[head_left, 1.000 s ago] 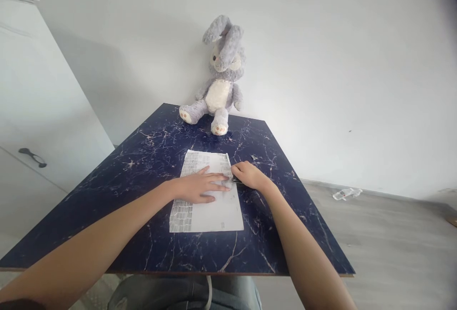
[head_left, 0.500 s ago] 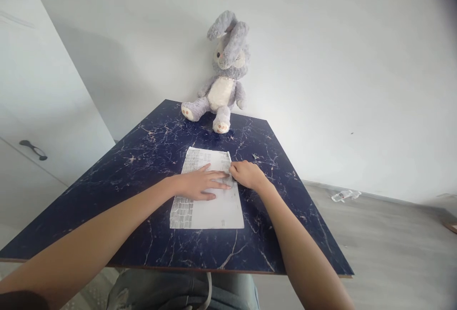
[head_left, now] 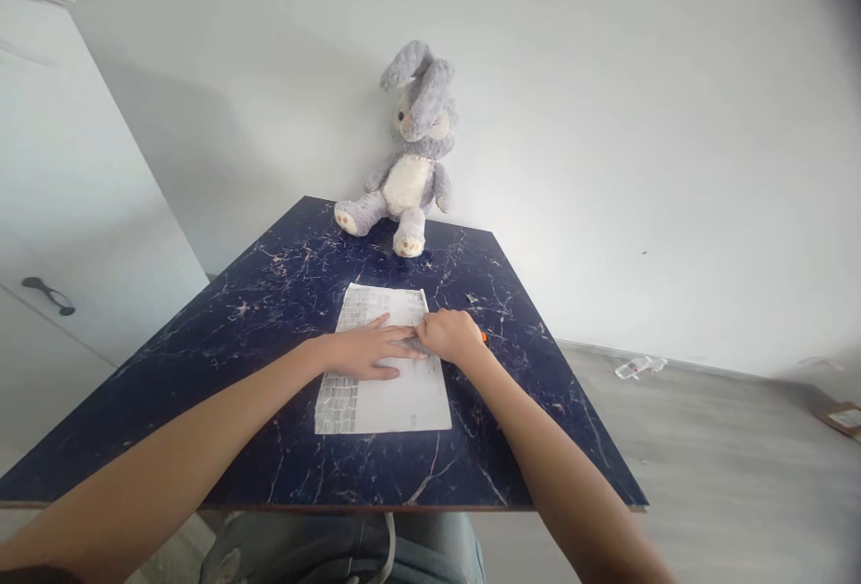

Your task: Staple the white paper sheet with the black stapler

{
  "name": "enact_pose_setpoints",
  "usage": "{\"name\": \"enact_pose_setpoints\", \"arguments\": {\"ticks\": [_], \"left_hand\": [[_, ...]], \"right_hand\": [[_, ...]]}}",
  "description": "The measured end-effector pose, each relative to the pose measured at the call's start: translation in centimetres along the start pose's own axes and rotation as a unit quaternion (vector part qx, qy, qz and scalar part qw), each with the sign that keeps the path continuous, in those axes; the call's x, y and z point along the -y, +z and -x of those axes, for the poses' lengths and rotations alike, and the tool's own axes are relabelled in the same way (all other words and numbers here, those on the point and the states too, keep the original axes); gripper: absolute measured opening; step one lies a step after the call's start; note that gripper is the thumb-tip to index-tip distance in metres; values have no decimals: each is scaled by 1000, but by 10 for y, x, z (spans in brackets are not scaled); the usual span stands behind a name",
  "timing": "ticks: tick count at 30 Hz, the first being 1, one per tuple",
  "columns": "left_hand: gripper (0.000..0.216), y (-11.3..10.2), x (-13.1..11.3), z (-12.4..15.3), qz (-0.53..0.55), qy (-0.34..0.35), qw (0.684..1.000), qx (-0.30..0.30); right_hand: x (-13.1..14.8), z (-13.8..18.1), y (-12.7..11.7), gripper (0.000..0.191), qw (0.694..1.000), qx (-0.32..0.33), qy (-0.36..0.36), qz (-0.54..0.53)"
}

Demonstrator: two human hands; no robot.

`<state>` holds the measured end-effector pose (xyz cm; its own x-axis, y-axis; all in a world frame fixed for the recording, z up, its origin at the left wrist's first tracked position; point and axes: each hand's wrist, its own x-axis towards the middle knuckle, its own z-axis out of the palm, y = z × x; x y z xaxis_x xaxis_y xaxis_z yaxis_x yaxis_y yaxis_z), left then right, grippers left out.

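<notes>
A printed white sheet of paper (head_left: 387, 391) lies flat on the dark blue marbled table (head_left: 269, 440). My left hand (head_left: 367, 353) rests flat on the sheet, fingers stretched out to the right. My right hand (head_left: 449, 335) is closed at the sheet's right edge, its knuckles touching my left fingertips. It grips a thin tool with an orange end (head_left: 482, 336) that pokes out on the right; I cannot make out what the tool is.
A grey and white plush rabbit (head_left: 410, 158) sits at the table's far edge against the white wall. A small dark scrap (head_left: 472, 298) lies on the table beyond my right hand. White cabinet with a dark handle (head_left: 47, 295) on the left. A crushed plastic bottle (head_left: 633, 368) lies on the floor.
My right hand has slid a little to the left onto the sheet's edge, up against my left fingertips, and the orange end now shows. My left hand stays pressed on the paper.
</notes>
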<state>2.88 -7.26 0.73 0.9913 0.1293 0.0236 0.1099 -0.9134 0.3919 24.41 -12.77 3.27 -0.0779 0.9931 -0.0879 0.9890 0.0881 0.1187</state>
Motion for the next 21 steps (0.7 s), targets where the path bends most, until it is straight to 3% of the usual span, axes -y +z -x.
{"name": "enact_pose_setpoints", "arguments": {"ticks": [7,9,12,16,18,21], "left_hand": [[56,-4,-2,0,1,-4,1000,14],[56,-5,-4,0,7,-3,1000,12],[55,-4,-4,1,21,-5,1000,7],[54,-2,0,2,41,-7,999,1],[54,-1,2,2,49,-6,999,3],[52,0,2,3,54,-4,999,2]], "right_hand": [[-2,3,-1,42,999,-26,-13,-32],[-16,6,-6,45,995,-22,-34,-96],[-45,10,-13,46,973,8,-123,-195],[-83,14,-16,37,951,62,-199,-229],[-103,16,-14,31,954,74,-173,-235],[-129,19,-11,27,971,51,-45,-230]]}}
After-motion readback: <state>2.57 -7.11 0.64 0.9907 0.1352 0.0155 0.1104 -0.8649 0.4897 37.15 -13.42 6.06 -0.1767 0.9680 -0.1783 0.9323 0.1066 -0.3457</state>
